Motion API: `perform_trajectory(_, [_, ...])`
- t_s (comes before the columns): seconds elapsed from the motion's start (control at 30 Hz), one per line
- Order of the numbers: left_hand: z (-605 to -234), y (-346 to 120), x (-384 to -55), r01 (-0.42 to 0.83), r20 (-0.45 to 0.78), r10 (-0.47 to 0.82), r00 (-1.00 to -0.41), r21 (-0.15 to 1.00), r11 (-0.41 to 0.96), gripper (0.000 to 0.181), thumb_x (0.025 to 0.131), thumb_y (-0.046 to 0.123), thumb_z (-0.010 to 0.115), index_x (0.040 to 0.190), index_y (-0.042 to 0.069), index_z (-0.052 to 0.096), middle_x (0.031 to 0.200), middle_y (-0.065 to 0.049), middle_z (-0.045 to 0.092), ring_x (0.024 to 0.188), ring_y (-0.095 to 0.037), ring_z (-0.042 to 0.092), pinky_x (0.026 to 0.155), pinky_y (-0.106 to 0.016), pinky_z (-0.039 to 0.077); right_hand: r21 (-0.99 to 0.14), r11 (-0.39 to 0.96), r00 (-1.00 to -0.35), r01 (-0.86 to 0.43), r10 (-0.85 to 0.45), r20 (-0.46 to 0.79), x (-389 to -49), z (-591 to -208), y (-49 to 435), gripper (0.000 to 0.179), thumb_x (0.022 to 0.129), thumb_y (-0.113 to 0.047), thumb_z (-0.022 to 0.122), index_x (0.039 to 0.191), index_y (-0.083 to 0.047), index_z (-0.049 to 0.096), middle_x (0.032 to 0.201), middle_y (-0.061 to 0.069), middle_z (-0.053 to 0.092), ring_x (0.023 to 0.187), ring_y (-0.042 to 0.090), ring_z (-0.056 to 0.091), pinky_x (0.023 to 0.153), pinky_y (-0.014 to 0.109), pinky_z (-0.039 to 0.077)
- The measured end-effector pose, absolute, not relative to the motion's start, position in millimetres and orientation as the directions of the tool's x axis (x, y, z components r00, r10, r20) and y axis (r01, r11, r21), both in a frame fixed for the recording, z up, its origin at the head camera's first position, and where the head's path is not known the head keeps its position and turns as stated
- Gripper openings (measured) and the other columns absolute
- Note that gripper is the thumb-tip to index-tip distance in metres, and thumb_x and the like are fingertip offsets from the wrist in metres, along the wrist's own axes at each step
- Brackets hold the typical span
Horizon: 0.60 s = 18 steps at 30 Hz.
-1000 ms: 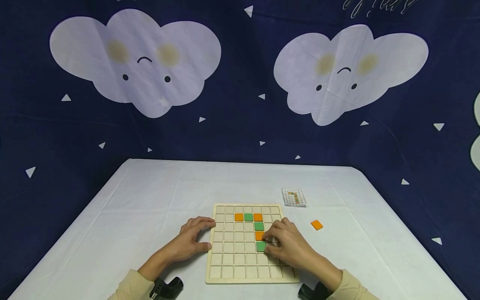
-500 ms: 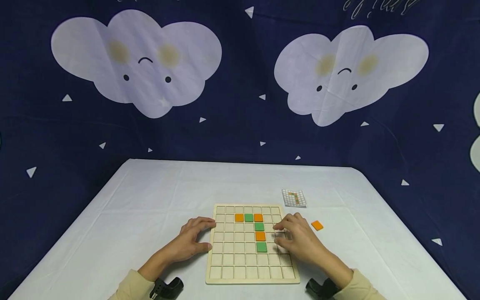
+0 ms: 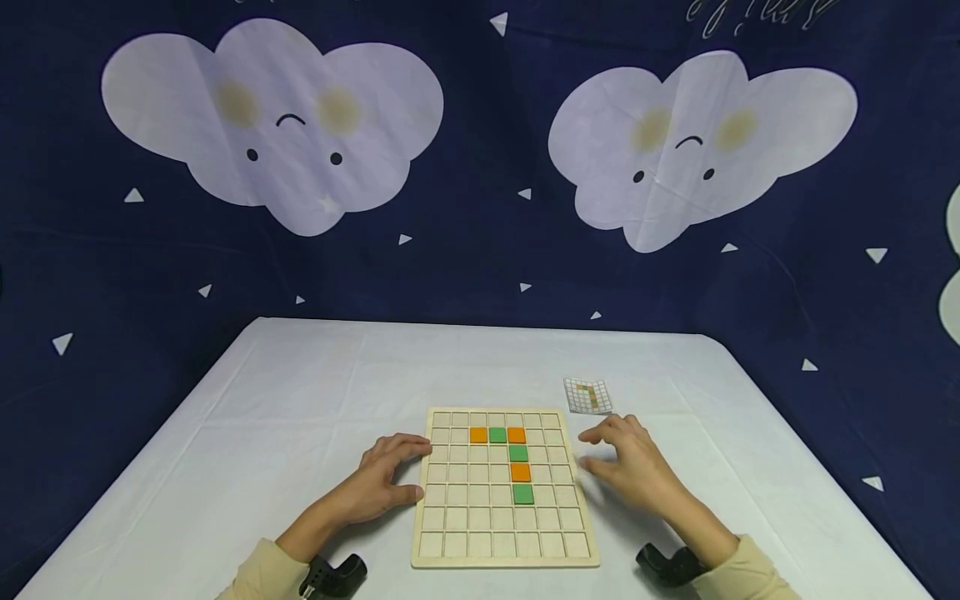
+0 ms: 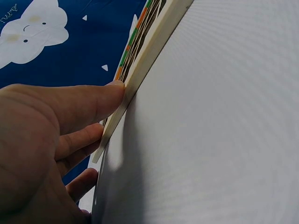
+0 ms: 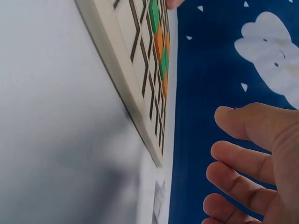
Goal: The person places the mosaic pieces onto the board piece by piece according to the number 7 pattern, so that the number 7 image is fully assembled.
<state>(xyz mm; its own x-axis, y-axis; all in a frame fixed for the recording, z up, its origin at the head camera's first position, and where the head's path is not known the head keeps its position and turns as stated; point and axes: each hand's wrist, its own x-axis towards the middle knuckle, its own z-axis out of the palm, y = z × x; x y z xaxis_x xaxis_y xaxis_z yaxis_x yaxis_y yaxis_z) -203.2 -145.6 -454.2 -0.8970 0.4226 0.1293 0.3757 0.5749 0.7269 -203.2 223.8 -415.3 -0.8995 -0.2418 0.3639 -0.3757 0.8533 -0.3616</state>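
Observation:
A wooden grid board (image 3: 450,542) lies flat on the white table, with orange and green square tiles set in some of its cells. Three tiles run across near the far side; others go down from the rightmost, ending in a green tile (image 3: 523,494). My left hand (image 3: 380,479) rests against the board's left edge, thumb and fingers touching it, as the left wrist view confirms. Just off the right edge hovers my right hand (image 3: 630,462), fingers apart and nothing between them. The loose orange tile seen earlier is hidden behind this hand.
A small printed card (image 3: 588,396) with a grid pattern lies beyond the board's far right corner. The white tabletop (image 3: 300,392) ends at a dark blue cloth backdrop (image 3: 480,275) with clouds.
My right hand has left the tiles at the board and moved right, past its edge, now covering the loose orange tile. My left hand stays put.

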Motion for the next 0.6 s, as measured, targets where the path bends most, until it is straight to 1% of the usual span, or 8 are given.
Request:
perform_trajectory(0.27, [-454.0, -145.0, -202.9, 0.37, 0.13, 0.416, -0.9, 0.732, 0.572, 0.054, 0.077, 0.015, 0.074, 0.127, 0.007, 0.056, 0.137, -0.007, 0.048, 0.131, -0.032, 0.033, 0.107, -0.059, 0.013, -0.392, 0.864, -0.923, -0.317, -0.186, 0.337, -207.1, -414.0, 240.2, 0.026, 0.075, -0.021, 0.076, 0.1, -0.016, 0.071, 0.092, -0.006, 0.061, 0.084, 0.015, 0.046, 0.073, 0.028, 0.036])
perform_trajectory(0.6, [-453.8, -145.1, -202.8, 0.367, 0.127, 0.414, -0.901, 0.733, 0.573, 0.054, 0.077, 0.015, 0.074, 0.127, 0.007, 0.056, 0.137, -0.006, 0.048, 0.131, -0.032, 0.033, 0.108, -0.059, 0.013, -0.386, 0.876, -0.924, -0.289, -0.149, 0.352, -211.2, -419.1, 258.4, 0.027, 0.074, -0.021, 0.077, 0.098, -0.011, 0.072, 0.091, -0.001, 0.064, 0.083, 0.016, 0.044, 0.071, 0.029, 0.033])
